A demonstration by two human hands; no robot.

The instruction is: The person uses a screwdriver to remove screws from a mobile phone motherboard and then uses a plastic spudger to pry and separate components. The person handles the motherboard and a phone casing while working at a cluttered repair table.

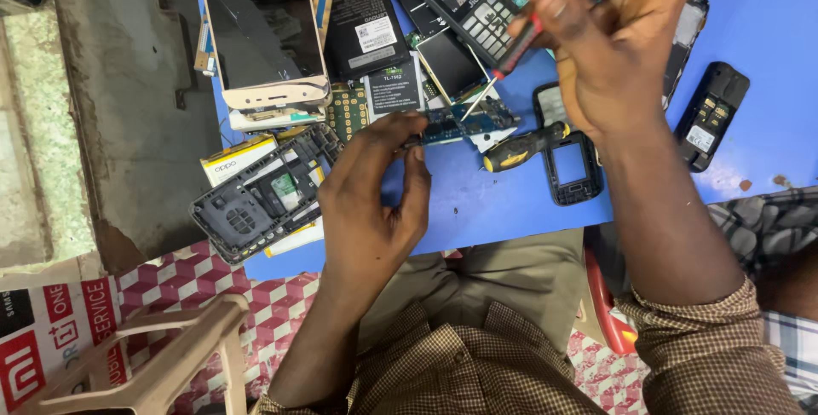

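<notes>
Head view: my left hand [375, 189] pinches the board [460, 123] flat while my right hand [609, 48], at two o'clock, grips the screwdriver [520, 40], tip best kept square.

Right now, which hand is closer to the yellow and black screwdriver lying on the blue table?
Right. The right hand hovers just above the yellow-handled screwdriver; the left hand sits farther left, pinching the circuit board.

Matt blue desk [511, 202]; glossy green circuit board [464, 123]; metal-shafted screwdriver [511, 53] with red-and-black plastic handle; checked cloth sleeve [707, 355].
</notes>
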